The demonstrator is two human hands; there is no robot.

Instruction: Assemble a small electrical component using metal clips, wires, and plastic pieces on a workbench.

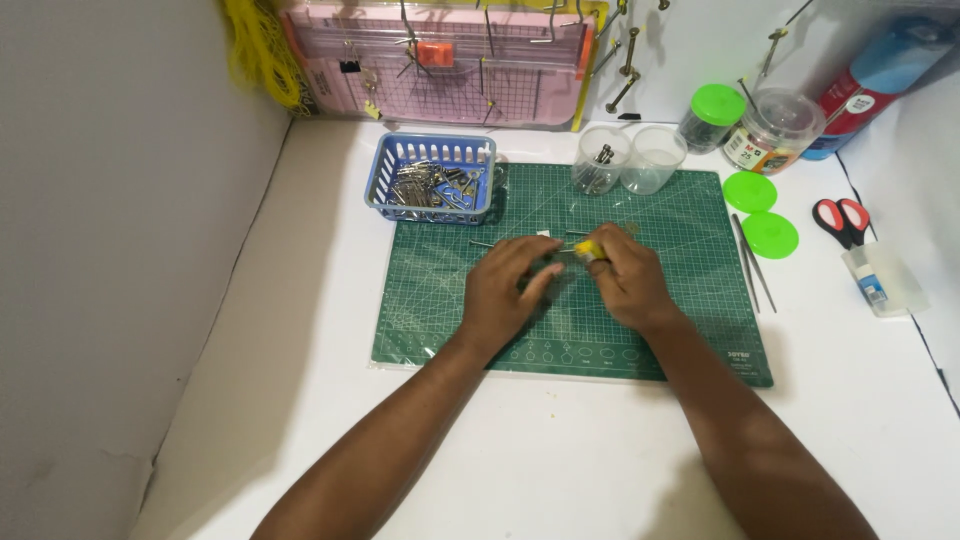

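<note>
Hands meet at the centre of the green cutting mat (650,330). The right hand (628,282) pinches a small yellow object (589,249); the left hand (505,290) closes its fingertips against it at nine o'clock. A blue basket (432,152) of metal clips sits at eleven o'clock, two clear cups (628,158) at one o'clock.

white table (560,450) carries green cutting mat (680,330), blue basket (432,205), scissors (840,220).

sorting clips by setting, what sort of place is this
Probably a home craft or hobby desk: a green gridded cutting mat on a white table, a blue plastic basket of metal clips, and red-handled scissors.
</note>
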